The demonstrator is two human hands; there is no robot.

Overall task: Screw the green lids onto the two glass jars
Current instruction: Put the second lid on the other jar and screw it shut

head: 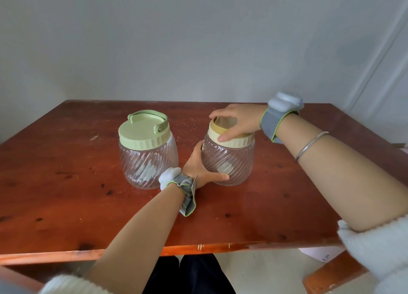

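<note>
Already, the ribbed glass jar at centre left of the frame is wearing its green lid, carry handle folded flat across the top, so that one looks finished. Just right of it, the second jar is standing on the red-brown wooden table with its lid sitting on the neck. This lid is looking paler and yellower than its twin, likely from the light. The right hand is curling over the lid, thumb pressing on the ribbed rim and fingers wrapping the far edge, apparently turning it. The left hand is cupping the lower left of this jar, thumb lying along its base, bracing it.

Risks from here: the lid may be going on cross-threaded if it is sitting tilted, and I cannot tell whether it is level. The smooth glass may also be slipping in the bracing palm, letting the jar spin or slide toward its neighbour.
</note>
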